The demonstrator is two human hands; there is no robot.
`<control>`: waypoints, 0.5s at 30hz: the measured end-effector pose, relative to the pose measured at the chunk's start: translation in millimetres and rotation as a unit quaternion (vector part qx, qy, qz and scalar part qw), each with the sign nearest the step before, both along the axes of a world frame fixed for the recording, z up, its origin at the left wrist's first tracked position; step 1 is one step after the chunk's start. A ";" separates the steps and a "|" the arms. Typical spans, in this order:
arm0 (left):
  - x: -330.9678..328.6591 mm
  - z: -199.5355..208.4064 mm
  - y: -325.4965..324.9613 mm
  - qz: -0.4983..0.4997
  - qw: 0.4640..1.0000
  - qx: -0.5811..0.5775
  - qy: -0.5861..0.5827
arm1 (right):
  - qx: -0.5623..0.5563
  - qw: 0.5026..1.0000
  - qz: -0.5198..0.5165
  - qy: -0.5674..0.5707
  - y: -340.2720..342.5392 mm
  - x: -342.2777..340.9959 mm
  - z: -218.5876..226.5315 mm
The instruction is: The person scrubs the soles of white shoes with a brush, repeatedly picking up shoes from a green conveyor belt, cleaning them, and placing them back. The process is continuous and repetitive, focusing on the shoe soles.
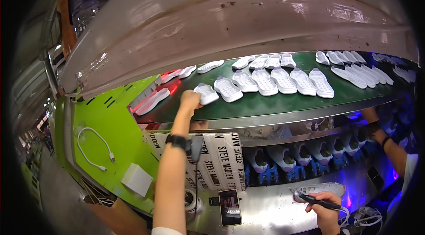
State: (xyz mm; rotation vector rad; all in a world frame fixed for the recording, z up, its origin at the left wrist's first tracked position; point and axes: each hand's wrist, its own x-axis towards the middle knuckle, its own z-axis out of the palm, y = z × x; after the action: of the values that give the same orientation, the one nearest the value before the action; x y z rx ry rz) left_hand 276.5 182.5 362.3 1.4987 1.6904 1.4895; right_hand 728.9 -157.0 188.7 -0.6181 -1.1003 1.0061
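My left hand (190, 100), at the end of an outstretched arm with a black wristband, grips the edge of a white shoe sole (206, 95) on the green conveyor belt (248, 107). This sole is at the near left end of a row of similar ones. Low on the right, my right hand (326, 212) is closed around a black pen-shaped tool (319, 200) with a pale cable. The tool's tip points left, over the near edge of another white sole (330, 188) on the metal worktop (274, 217). Whether the tip touches it I cannot tell.
Beneath the belt, several shoes (302, 155) stand on blue supports. A phone (230, 207), a printed board (217, 159), a white box (137, 179) and a white cable (90, 129) lie nearer left. Another person's arm (392, 151) reaches in at right. A curved hood (248, 22) overhangs the belt.
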 end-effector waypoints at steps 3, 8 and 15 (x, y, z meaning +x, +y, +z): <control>59.2 -9.4 -103.0 -0.093 0.981 0.037 -0.164 | -0.084 0.993 -0.078 0.034 3.1 23.6 -8.6; 77.2 -157.7 -241.6 -0.387 0.737 -0.039 -0.553 | -0.099 0.992 0.078 -0.023 -6.2 -11.4 1.4; 231.1 -306.9 -295.8 -0.390 0.507 -0.187 -0.746 | 0.025 0.944 -0.043 -0.327 25.0 -47.4 -20.8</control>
State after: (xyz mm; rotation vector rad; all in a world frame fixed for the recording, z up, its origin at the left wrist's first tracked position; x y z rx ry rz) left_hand 507.5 -113.2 55.4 0.1479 0.0788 0.9975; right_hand 681.5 -132.0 167.8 -0.9895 -1.6554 0.7013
